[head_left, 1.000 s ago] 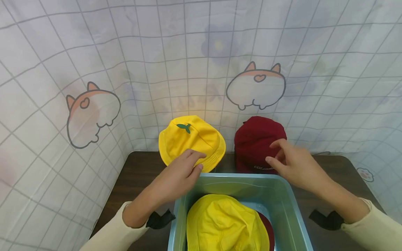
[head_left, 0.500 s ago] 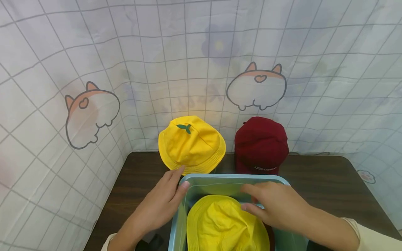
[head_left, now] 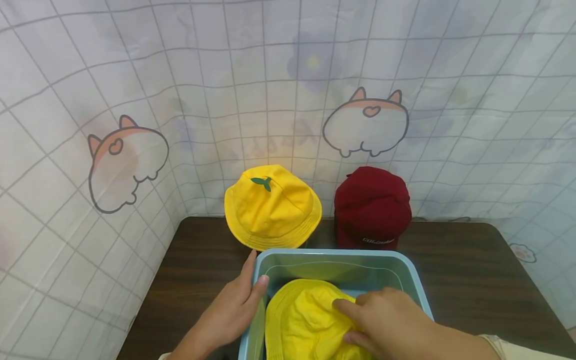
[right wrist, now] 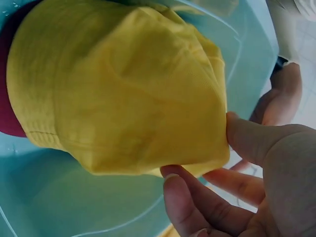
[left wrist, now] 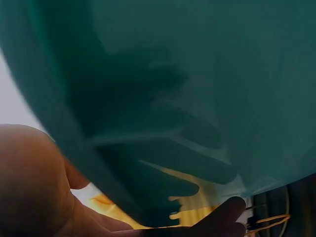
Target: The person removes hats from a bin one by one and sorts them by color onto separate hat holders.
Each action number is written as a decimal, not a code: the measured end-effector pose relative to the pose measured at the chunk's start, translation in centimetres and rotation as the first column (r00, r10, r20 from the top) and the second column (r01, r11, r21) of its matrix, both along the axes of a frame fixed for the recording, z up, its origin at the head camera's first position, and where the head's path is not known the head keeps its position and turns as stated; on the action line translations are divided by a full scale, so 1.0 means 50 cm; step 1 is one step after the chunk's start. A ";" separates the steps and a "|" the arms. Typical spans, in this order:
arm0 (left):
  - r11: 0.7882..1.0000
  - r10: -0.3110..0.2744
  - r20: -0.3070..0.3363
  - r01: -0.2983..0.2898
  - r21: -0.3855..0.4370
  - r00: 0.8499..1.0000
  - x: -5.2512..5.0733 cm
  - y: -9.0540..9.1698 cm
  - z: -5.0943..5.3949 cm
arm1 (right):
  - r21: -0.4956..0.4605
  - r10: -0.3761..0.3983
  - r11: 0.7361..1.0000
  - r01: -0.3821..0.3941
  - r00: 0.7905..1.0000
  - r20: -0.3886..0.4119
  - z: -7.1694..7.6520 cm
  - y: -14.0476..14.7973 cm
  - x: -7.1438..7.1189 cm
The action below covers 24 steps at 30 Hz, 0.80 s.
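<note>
In the head view my left hand (head_left: 229, 307) is at the left rim of a light blue plastic basin (head_left: 337, 252), its thumb over the rim and its fingers along the outside. The left wrist view has the basin wall (left wrist: 237, 89) filling most of it, with fingers below. My right hand (head_left: 391, 320) reaches into the basin and pinches the crown of a yellow bucket hat (head_left: 306, 312). Thumb and fingertips press the cloth in the right wrist view, where a maroon edge (right wrist: 11, 106) shows from under the hat (right wrist: 133, 94).
Behind the basin, a yellow bucket hat with a green sprout (head_left: 272, 207) stands at the left and a dark red cap (head_left: 372, 207) at the right. They are on a dark wooden table (head_left: 468, 280), against a white gridded cloth (head_left: 252, 90) with cartoon prints.
My right hand has come down from beside the dark red cap into the basin and onto the yellow hat. My left hand has dropped from the sprout hat to the basin's left rim.
</note>
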<state>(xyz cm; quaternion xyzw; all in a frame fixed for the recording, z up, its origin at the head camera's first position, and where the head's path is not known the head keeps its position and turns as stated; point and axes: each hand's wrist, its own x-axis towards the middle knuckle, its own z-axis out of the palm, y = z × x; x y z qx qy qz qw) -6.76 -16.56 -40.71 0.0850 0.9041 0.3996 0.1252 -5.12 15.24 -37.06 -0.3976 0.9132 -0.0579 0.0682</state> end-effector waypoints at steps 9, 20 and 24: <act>0.999 -0.033 -0.006 0.033 -0.022 0.999 0.018 0.006 -0.026 | 0.013 0.070 0.998 -0.069 0.989 -0.133 -0.017 -0.003 0.004; 0.997 -0.079 -0.025 0.079 -0.026 0.997 0.023 0.002 -0.036 | 0.027 0.109 0.994 -0.107 0.987 -0.121 -0.013 -0.012 0.002; 0.997 -0.072 -0.013 0.071 -0.026 0.997 0.024 0.001 -0.039 | 0.013 0.114 0.993 -0.113 0.986 -0.123 -0.008 -0.013 -0.001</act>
